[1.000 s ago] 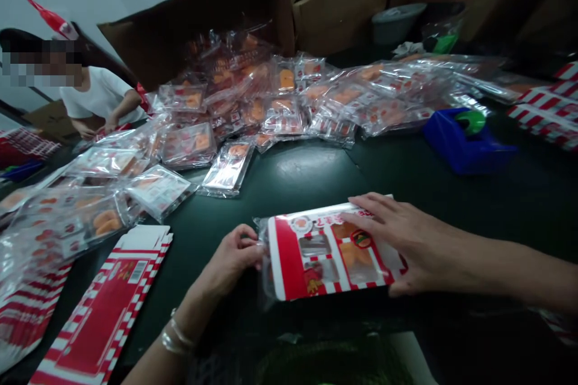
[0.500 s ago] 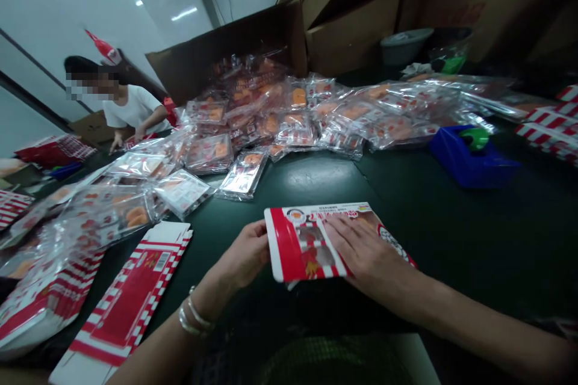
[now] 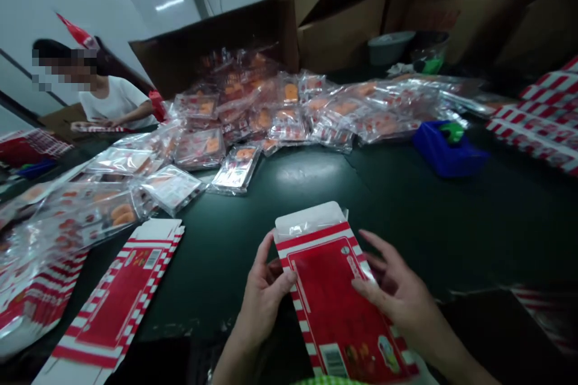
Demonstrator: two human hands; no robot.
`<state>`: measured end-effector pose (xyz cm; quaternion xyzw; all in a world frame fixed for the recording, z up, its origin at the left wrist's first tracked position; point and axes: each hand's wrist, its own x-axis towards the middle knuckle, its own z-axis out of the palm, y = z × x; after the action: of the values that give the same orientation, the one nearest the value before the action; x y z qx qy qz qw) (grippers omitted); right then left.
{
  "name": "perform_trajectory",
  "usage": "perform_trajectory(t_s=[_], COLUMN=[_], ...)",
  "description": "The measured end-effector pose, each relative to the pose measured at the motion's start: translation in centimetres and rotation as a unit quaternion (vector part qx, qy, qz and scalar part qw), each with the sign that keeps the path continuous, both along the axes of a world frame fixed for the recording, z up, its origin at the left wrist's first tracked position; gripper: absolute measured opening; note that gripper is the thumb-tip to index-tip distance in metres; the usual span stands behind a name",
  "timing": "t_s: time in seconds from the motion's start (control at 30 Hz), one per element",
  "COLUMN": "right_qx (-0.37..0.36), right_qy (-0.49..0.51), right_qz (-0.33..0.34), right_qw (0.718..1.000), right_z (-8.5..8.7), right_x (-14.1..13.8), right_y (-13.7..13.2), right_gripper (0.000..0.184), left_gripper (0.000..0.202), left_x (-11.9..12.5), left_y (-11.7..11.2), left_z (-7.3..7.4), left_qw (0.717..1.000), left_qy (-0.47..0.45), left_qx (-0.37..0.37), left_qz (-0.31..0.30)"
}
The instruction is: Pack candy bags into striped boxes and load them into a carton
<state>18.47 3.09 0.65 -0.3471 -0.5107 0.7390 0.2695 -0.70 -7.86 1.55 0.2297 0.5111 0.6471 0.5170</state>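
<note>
At far left, a stack of red-and-white striped cartons [image 3: 54,292]; beside it, a flat-lying red card carton with striped edges [image 3: 121,298] bears a barcode and print too small to read. Beyond, clear plastic packets with orange pieces [image 3: 257,117] are heaped, unboxed, on the dark green surface [image 3: 311,177]. The left hand [image 3: 266,289] pinches the left edge of a red box with striped borders [image 3: 332,298], its white end flap unclosed, clear film inside; its barcode shows, its lettering unreadable. The right hand [image 3: 395,289] loosely grips its right edge.

Lettering [image 3: 353,267] on box [image 3: 325,304] apparently unreadable
</note>
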Motion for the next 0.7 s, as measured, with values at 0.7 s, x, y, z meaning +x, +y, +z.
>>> perform_trajectory(t_s=[0.7], right_qx=[0.087], right_qy=[-0.065], right_qz=[-0.027], right_qw=[0.994], right_z=[1.6], right_x=[-0.4], right_y=[2.2], right_gripper=[0.036], left_gripper=[0.027], left_x=[-2.3], left_y=[-0.4], left_z=[2.4], left_qw=[0.956], left_qy=[0.257], left_qx=[-0.048], left_qz=[-0.135])
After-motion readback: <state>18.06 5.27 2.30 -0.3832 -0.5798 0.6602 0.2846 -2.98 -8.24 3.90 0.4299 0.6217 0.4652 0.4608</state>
